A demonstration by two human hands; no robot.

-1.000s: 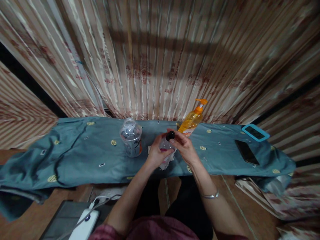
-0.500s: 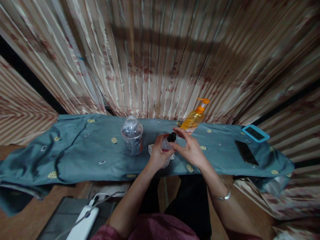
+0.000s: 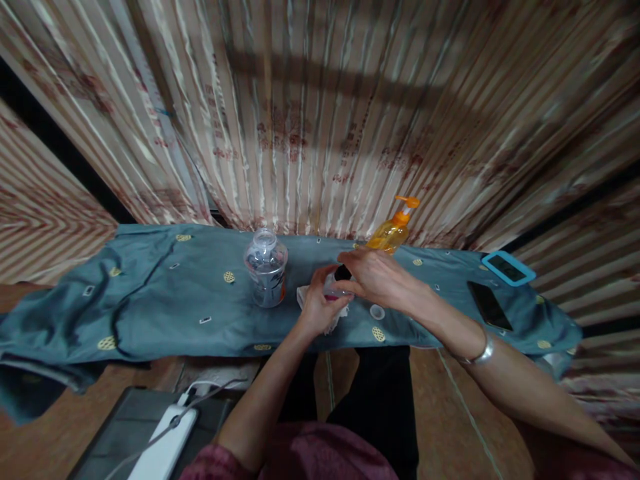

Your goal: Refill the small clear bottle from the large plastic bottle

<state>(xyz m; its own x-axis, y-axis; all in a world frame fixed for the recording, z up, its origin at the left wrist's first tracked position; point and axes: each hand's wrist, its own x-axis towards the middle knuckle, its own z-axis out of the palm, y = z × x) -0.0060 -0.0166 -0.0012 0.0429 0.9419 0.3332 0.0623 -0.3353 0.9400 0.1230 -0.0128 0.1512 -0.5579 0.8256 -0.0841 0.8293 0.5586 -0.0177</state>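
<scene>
Head view, centre of frame: left hand [image 3: 316, 308] curled around a small clear bottle [image 3: 331, 288], holding it with a white tissue [image 3: 306, 298] over the blue cloth [image 3: 150, 300]. Right hand [image 3: 376, 277] closed over the bottle's dark cap [image 3: 343, 272], fingers pinching. Small clear lid [image 3: 377, 311] lying just right on the cloth.

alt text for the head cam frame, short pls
Two bare hands meet over a small clear bottle with a black cap: the left hand grips its body, the right hand covers the cap. They work above a teal cloth, between a clear plastic jar and an orange pump bottle.
</scene>
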